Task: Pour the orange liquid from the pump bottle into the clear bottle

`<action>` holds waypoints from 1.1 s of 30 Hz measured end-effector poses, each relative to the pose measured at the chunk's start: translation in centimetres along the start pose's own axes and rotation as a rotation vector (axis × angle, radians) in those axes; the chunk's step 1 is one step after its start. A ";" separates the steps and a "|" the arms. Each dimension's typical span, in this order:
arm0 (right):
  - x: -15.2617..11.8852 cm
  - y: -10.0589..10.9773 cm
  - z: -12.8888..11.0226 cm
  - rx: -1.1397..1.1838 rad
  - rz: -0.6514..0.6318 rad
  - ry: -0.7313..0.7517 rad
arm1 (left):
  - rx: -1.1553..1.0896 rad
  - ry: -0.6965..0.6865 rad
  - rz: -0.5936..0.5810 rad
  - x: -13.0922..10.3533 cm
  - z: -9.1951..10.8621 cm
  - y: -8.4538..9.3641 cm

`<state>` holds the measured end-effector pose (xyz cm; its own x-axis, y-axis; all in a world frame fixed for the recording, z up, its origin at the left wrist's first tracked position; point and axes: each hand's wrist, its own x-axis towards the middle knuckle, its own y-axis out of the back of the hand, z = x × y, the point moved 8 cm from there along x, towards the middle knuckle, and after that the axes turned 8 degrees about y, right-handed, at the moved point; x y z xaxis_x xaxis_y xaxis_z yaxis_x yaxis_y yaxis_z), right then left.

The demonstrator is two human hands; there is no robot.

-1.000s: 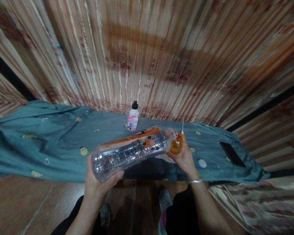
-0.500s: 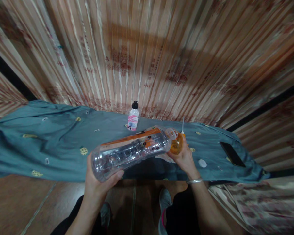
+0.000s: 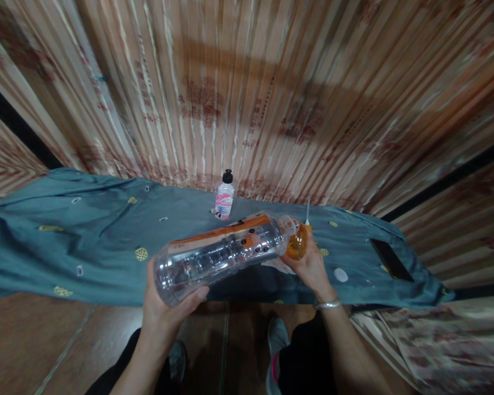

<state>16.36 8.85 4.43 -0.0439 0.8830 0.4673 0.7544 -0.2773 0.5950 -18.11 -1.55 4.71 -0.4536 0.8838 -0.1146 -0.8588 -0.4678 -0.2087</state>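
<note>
A large clear plastic bottle [image 3: 220, 253] with an orange label is tilted over the cloth, its base to the left and its mouth to the right. Wrapped around its base is my left hand [image 3: 167, 307]. My right hand [image 3: 312, 266] grips a small orange bottle [image 3: 297, 244], which looks transparent and is partly hidden by my fingers. The big bottle's mouth meets the top of the orange bottle; whether liquid passes between them I cannot make out. Behind them a small clear bottle [image 3: 224, 200] with a pink label and black cap stands upright.
A teal patterned cloth [image 3: 107, 230] covers the table. To the right lie a white round cap [image 3: 341, 275] and a black phone [image 3: 391, 259]. A thin white tube on a pump top [image 3: 308, 216] shows behind my right hand. Pleated curtains [image 3: 239, 99] hang behind.
Both hands and both held bottles keep almost the same position. The view has shifted very slightly.
</note>
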 end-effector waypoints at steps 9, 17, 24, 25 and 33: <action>0.0 -0.1 0.1 0.017 -0.011 -0.017 | -0.015 -0.005 -0.003 -0.1 0.1 -0.1; -0.1 -0.1 -0.1 -0.006 -0.001 0.014 | -0.082 0.032 0.016 -0.4 0.1 -0.3; -0.1 -0.2 0.0 -0.009 -0.007 -0.012 | -0.057 0.012 0.005 -0.2 0.2 -0.2; -0.1 -0.2 0.0 -0.009 -0.009 -0.009 | -0.058 0.009 -0.007 -0.1 0.2 -0.3; 0.0 -0.2 0.2 -0.023 0.000 -0.011 | -0.040 -0.014 -0.011 -0.1 0.2 -0.3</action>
<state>16.41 8.95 4.16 -0.0362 0.8870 0.4603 0.7390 -0.2863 0.6098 -17.89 -1.47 5.01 -0.4481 0.8885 -0.0987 -0.8535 -0.4580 -0.2485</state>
